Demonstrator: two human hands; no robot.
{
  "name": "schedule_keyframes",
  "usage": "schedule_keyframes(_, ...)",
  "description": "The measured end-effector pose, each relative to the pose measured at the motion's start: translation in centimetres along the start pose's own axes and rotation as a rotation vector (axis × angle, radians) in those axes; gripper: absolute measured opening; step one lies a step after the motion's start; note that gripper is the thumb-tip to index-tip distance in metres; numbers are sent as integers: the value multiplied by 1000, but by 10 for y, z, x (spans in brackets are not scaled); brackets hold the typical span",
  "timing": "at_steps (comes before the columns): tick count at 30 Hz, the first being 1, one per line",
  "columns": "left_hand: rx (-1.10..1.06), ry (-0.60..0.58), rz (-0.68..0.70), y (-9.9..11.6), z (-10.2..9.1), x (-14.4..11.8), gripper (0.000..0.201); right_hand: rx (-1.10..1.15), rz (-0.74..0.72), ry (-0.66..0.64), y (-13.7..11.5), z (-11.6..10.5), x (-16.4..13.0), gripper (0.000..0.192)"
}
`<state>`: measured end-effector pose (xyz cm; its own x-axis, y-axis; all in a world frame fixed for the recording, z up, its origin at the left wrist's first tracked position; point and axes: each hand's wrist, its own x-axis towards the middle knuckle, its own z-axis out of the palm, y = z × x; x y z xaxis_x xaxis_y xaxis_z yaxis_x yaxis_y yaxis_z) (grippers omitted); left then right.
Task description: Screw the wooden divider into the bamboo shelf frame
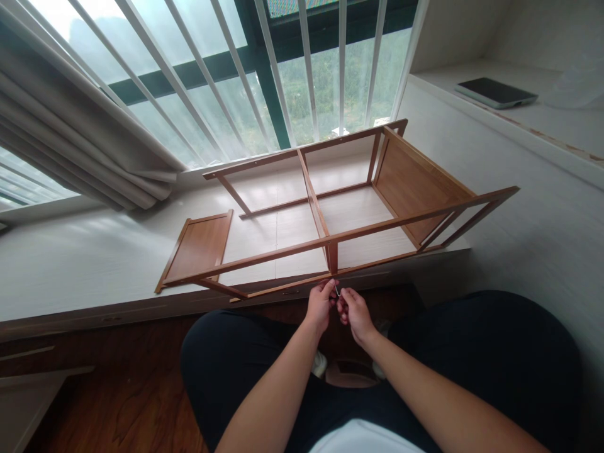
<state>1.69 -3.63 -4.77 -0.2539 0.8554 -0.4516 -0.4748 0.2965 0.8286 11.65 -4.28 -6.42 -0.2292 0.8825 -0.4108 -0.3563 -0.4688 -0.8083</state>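
Step in hand: judging by the pose, a small fastener is being set into the wooden shelf frame, at the foot of its middle upright in the lower centre of the frame.
Shelf frame: lies on its side on the pale counter below the window, its long rails running from the left to the right of the frame, one panel already fitted at the right end.
Small metal piece: thin and light-coloured, pinched between both hands just below the front rail; too small to tell whether it is a screw or a key.
Left hand: fingers narrowed on the metal piece, forearm coming up from the lower centre.
Right hand: fingers also pinched shut on the same piece, knuckles curled, touching the left hand.
Loose panel: flat on the counter at the frame's left end, not yet fitted.
Next move, as a judgement: calls for lining up the piece with its hole in the rail, with fine fingertip control.
Tablet: dark, on the ledge at the upper right, well apart.
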Motion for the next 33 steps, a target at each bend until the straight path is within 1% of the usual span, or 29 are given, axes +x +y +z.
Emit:
schedule_keyframes(5,5,-1,5,-1,-1,0,46,-156,-110,36,-3,0,-3,39)
schedule_keyframes(8,-2,-10,8,-3,-1,1,48,-254,-191,45,-6,0,-5,35)
schedule_keyframes(11,-9,-11,19,-4,-1,1,48,-302,-248,41,-7,-1,-6,31)
schedule_keyframes(16,-25,-6,22,-4,-1,1,49,-325,-273,40,-9,-1,-7,28)
schedule_keyframes(23,-92,18,-16,-1,2,-2,43,-359,-298,62,-9,0,-6,25)
schedule_keyframes(28,-165,13,-59,0,3,-3,43,-429,-305,19,-8,-1,-8,27)
schedule_keyframes(31,-197,16,-75,0,2,-3,42,-474,-337,-9,-9,-1,-10,28)
schedule_keyframes(33,-208,16,-80,-1,2,-2,41,-467,-341,-18,-9,-1,-11,28)
